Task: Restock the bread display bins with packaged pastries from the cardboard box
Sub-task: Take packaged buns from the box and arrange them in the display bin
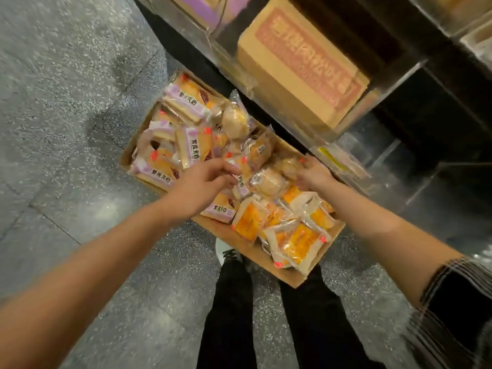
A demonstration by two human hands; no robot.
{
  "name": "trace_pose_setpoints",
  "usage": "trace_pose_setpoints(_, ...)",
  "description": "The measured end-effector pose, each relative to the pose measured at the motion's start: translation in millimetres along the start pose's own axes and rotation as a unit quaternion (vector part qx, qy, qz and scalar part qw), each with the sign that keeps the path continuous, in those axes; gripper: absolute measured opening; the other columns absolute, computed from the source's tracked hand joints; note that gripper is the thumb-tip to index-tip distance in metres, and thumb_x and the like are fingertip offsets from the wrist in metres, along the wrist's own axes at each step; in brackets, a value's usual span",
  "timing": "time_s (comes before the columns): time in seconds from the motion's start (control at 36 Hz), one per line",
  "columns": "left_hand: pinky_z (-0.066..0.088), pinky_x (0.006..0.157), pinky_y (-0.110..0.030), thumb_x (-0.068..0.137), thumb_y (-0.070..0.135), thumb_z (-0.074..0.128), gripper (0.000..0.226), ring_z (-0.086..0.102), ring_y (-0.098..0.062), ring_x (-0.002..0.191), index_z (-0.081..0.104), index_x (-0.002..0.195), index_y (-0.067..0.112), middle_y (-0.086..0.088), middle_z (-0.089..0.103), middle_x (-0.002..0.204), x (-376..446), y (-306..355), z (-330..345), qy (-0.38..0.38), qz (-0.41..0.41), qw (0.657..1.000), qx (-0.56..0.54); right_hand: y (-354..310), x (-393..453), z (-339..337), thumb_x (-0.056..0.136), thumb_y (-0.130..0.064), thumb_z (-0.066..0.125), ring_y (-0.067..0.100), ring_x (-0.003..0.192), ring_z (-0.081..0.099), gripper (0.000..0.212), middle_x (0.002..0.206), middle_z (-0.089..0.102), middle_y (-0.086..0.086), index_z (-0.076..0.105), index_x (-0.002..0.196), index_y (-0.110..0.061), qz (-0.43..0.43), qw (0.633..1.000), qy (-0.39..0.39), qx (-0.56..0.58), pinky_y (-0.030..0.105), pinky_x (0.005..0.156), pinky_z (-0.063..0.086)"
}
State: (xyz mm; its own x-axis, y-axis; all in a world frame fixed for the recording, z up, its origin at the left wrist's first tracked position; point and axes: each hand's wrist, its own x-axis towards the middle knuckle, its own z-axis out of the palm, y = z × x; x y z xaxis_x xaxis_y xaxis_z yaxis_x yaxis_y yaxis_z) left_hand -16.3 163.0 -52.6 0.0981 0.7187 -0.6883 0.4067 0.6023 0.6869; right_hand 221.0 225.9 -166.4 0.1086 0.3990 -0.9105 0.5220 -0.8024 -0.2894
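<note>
**A:** From the head view, where do the pastries sit against the hands?

**B:** The cardboard box point(255, 251) lies on the floor point(66, 129) in front of the person's legs, its long axis running from upper left to lower right. It is packed with wrapped goods: purple-labelled sandwich packs point(183, 105) at the far-left end, orange packs point(298, 243) at the near-right end, and round buns point(269, 181) in clear wrap across the middle.

**A:** And which hand is nearer those buns?

**B:** Both are over the middle. The left hand point(202, 182) comes in from the left, its fingers point(229, 169) curled and reaching toward a purple-labelled pack just beside the buns. Whether they pinch the wrapper or only touch it, I cannot tell; the frame is blurred there. The right hand point(315, 174) is at the box's far wall, fingers bent down onto a small wrapped bun; again, a closed hold is not plain.

**A:** So what does the coming move turn on?

**B:** My reading: the round buns lie between the two hands, just right of the left fingertips and just left of the right ones. Either could take one; the right looks already settled on its item.

**A:** And the destination?

**B:** The clear display bins point(343, 158) stand above and to the right of the box, nearer the right hand. One holds a closed printed carton point(300, 67).
</note>
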Motion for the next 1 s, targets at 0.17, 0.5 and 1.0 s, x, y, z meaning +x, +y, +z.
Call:
trace_pose_setpoints(0.17,0.048,0.087,-0.022,0.095,0.001,0.05,0.023,0.067,-0.01,0.086,0.064,0.094,0.02,0.0,0.07,0.091,19.4,-22.2,9.2,0.012,-0.043,0.997,-0.059,22.7,38.1,29.5,0.089,-0.017,0.064,0.027,0.089,0.059,0.039,0.114,0.061,0.008,0.054,0.126,-0.017,-0.059,0.994,0.094,-0.01,0.04,0.081,0.052)
trace_pose_setpoints(0.5,0.046,0.097,-0.042,0.096,0.004,0.048,0.02,0.065,-0.002,0.073,0.062,0.094,0.019,-0.001,0.068,0.094,19.1,-20.9,22.3,0.064,-0.14,0.979,-0.134,71.1,-39.4,23.7,0.081,-0.025,0.072,0.005,0.067,0.054,0.026,0.072,0.061,0.003,0.056,0.072,-0.007,-0.227,0.969,0.065,-0.076,0.031,0.069,0.042)
trace_pose_setpoints(1.0,0.055,0.08,-0.038,0.044,0.039,0.085,0.086,0.07,-0.023,0.096,0.06,0.122,0.012,-0.006,0.072,0.107,3.0,-35.3,-2.3,0.034,-0.186,0.95,-0.247,52.5,-80.9,26.8,0.087,0.001,0.057,0.007,0.096,0.055,0.077,0.124,0.051,-0.009,0.025,0.142,-0.042,-0.422,0.871,-0.073,-0.24,0.026,0.073,0.051)
